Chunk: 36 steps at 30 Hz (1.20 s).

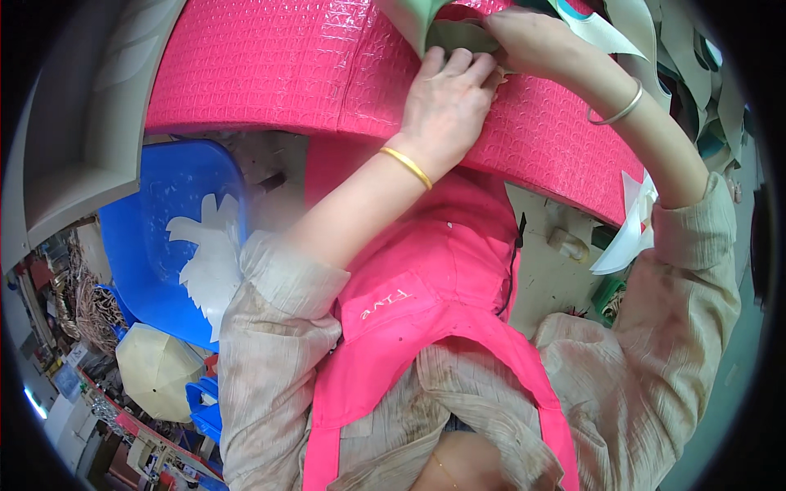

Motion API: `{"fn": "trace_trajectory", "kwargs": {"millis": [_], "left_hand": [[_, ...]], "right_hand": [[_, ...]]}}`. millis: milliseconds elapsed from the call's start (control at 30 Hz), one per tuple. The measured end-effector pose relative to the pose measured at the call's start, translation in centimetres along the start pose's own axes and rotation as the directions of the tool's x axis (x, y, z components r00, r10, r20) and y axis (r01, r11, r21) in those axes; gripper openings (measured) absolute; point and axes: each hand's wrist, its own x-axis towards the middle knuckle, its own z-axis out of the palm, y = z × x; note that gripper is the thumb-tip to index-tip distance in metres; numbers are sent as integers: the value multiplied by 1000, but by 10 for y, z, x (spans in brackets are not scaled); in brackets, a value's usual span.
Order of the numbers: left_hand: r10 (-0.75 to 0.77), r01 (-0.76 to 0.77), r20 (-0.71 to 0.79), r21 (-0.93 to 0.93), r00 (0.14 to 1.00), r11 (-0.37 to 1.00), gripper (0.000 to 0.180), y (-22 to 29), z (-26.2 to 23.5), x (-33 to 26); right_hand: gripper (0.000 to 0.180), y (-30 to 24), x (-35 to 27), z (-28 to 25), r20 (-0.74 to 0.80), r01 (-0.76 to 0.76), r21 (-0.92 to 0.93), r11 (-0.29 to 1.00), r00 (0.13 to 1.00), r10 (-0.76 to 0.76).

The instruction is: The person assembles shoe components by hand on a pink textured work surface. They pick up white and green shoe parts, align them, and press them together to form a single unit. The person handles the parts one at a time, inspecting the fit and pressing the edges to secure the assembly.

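A pink embossed sheet (270,74) covers the work surface in front of me. At its far edge lies a dark olive-green cut piece (458,35), under a pale green sheet (409,18). My left hand (446,102), with a gold bangle on the wrist, rests on the pink sheet, its fingertips curled onto the near edge of the olive piece. My right hand (524,37), with a silver bangle on the wrist, grips the same piece from the right. The hands touch each other there.
Several pale cut pieces (663,41) are piled at the top right. A white scrap (630,233) hangs below the pink sheet on the right. A blue plastic tub (155,221) at the left holds white offcuts (209,262). A grey shelf (82,123) stands further left.
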Motion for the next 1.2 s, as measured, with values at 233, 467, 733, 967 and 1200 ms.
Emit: {"fn": "trace_trajectory", "kwargs": {"millis": [233, 467, 733, 967, 1200], "left_hand": [[-11, 9, 27, 51, 1000, 999, 23, 12, 8, 5], [448, -452, 75, 232, 891, 861, 11, 1, -1, 36], [439, -519, 309, 258, 844, 815, 6, -24, -45, 12], [336, -399, 275, 219, 901, 891, 5, -31, -56, 1], [329, -387, 270, 201, 905, 900, 5, -35, -60, -18]], "right_hand": [[30, 33, -3, 30, -376, 208, 372, 905, 925, -58], [39, 63, -36, -5, -364, 446, -121, 887, 811, -457], [39, 52, -30, -19, -201, 348, 518, 782, 938, -284], [36, 22, -17, -18, -83, 304, 533, 790, 948, -309], [38, -5, -14, -4, -282, 442, 565, 697, 897, -340]]}}
